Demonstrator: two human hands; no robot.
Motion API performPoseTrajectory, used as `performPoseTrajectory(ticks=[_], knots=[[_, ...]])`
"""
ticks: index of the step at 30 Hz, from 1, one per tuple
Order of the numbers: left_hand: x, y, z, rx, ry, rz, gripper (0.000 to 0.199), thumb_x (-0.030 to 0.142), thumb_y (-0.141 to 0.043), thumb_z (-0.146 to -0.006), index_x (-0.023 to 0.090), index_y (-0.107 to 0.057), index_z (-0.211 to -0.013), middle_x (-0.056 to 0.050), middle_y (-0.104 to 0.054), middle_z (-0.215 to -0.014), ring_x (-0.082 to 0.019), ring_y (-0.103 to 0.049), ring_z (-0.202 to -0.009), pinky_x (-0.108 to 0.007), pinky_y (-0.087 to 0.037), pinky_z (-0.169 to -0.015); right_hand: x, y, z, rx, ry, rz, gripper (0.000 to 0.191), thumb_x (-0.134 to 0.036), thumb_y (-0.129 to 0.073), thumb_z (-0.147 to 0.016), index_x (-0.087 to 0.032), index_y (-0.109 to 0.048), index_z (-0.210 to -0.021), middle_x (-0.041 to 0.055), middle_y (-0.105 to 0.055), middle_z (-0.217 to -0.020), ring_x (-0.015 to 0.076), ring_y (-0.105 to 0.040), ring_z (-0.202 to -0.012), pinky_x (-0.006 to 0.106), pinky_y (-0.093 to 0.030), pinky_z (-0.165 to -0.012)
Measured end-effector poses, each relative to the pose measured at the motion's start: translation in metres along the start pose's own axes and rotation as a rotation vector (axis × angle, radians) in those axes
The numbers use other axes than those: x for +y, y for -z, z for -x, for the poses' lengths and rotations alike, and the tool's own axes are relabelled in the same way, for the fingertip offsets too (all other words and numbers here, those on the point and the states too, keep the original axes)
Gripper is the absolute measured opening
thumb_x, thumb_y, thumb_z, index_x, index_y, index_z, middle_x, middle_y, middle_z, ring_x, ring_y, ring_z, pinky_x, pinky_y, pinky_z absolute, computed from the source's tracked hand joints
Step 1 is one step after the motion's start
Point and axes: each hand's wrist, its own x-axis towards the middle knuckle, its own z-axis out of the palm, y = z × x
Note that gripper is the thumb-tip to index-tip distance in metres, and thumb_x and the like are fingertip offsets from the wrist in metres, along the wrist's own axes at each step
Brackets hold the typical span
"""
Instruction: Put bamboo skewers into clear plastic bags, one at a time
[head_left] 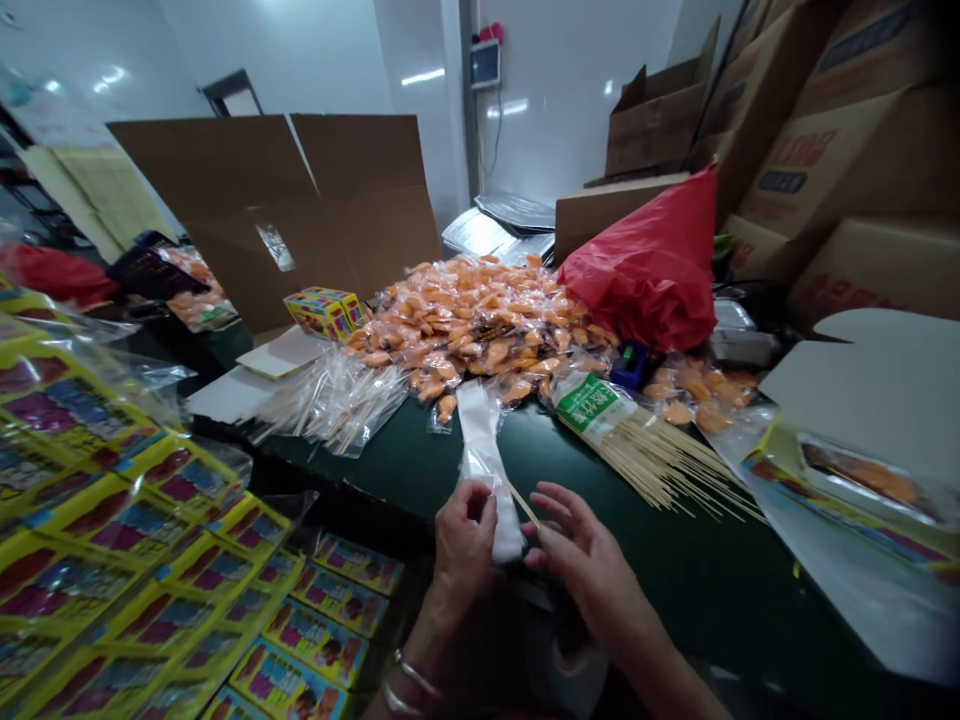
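Observation:
At the near edge of the dark green table lies a strip of clear and white plastic bags. My left hand is closed on its side, with thumb and forefinger pinched together at the film. My right hand holds the near end of a thin wooden stick between thumb and fingers, its other fingers loosely spread. The stick's far end reaches the bags; whether it is inside one I cannot tell. Beyond lies a big heap of orange pieces in clear wrappers.
Loose sticks in clear plastic lie left, and a green-labelled stick bundle lies right. A red bag stands behind. Yellow printed boxes are stacked at left. An open box sits at right, below cardboard cartons.

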Motion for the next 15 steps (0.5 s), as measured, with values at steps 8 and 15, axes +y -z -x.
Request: performPoseTrajectory(ticks=[8, 15], knots=[[0.017, -0.014, 0.015, -0.121, -0.099, 0.081, 0.009, 0.022, -0.050, -0.081, 0.017, -0.058, -0.078, 0.001, -0.060, -0.068, -0.012, -0.053, -0.061, -0.021, -0.040, -0.059, 0.014, -0.024, -0.064, 0.183, 0.430, 0.402, 0.037, -0.050, -0.055, -0.078, -0.019, -0.065, -0.096, 0.0070, -0.063, -0.101, 0.0230, -0.056, -0.096, 0.034, -0.041, -0.087], [0.021, 0.028, -0.015, -0.132, 0.030, 0.219, 0.006, 0.021, -0.056, -0.070, 0.017, -0.055, -0.067, 0.005, -0.050, -0.054, -0.009, -0.046, -0.050, -0.020, -0.037, -0.051, 0.017, -0.061, -0.132, 0.177, 0.348, 0.171, 0.049, -0.054, -0.032, -0.085, -0.016, -0.062, -0.089, 0.0105, -0.068, -0.095, 0.0221, -0.062, -0.091, 0.030, -0.045, -0.070]])
